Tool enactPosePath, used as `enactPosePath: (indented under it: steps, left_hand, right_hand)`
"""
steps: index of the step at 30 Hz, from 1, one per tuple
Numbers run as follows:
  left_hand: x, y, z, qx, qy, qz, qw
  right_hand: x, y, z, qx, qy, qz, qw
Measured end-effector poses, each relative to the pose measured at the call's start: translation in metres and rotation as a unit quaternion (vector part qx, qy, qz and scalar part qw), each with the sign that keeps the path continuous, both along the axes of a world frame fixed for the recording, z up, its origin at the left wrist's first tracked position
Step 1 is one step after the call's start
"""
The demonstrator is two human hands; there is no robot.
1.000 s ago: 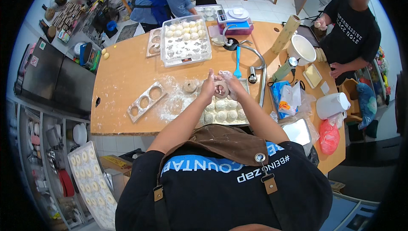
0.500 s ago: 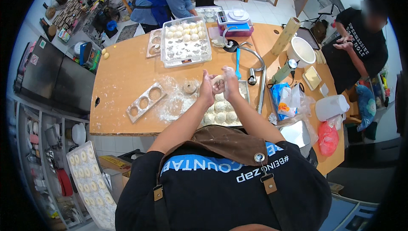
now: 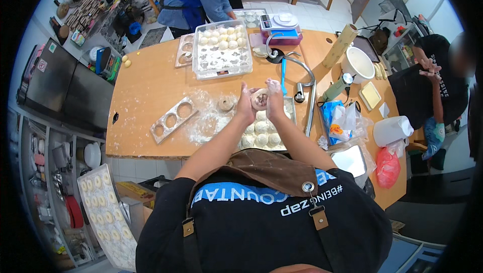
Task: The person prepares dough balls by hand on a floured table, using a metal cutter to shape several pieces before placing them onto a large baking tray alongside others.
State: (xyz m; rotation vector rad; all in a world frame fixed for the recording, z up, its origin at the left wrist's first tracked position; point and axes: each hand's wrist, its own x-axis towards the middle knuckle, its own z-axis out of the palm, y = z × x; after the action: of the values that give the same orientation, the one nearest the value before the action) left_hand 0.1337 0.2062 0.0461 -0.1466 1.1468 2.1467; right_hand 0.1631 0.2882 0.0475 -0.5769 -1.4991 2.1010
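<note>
Between my two floury hands, over the tray, is a pale, round piece of dough [image 3: 259, 96] with a darker, brownish middle. My left hand [image 3: 245, 104] cups its left side. My right hand [image 3: 274, 101] presses along its right side, fingers pointing away from me. Below them a metal tray [image 3: 288, 145] carries several floured dough balls [image 3: 261, 139], partly hidden by my hands and right forearm. Left of my left hand, a round ring-shaped cutter [image 3: 225, 103] rests in scattered flour.
A clear plastic box [image 3: 223, 75] with dough balls stands beyond my hands. A three-holed board [image 3: 174, 120] lies to the left. Rightward are a metal dough hook [image 3: 311, 102], blue spatula [image 3: 283, 76], plastic bags [image 3: 347, 122] and a white bowl [image 3: 357, 65]. Two people stand nearby.
The dough has turned between my hands and now shows its round face and brownish middle. The person at the right has leaned away and raised a hand.
</note>
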Motion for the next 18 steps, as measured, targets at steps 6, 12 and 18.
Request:
enactPosePath:
  steps: [6,12,18]
  left_hand:
    - [-0.025,-0.025,-0.006,-0.171,0.131,-0.153,0.964]
    - [-0.006,-0.002,-0.009,-0.067,0.084,0.020,0.994]
    - [-0.001,-0.006,0.004,-0.059,0.115,0.027,0.991]
  right_hand:
    - [0.002,0.012,-0.004,0.037,-0.068,0.186,0.979]
    - [0.003,0.006,-0.005,0.008,-0.033,0.056,0.998]
    - [0.010,0.001,0.013,0.005,-0.045,0.127,0.991]
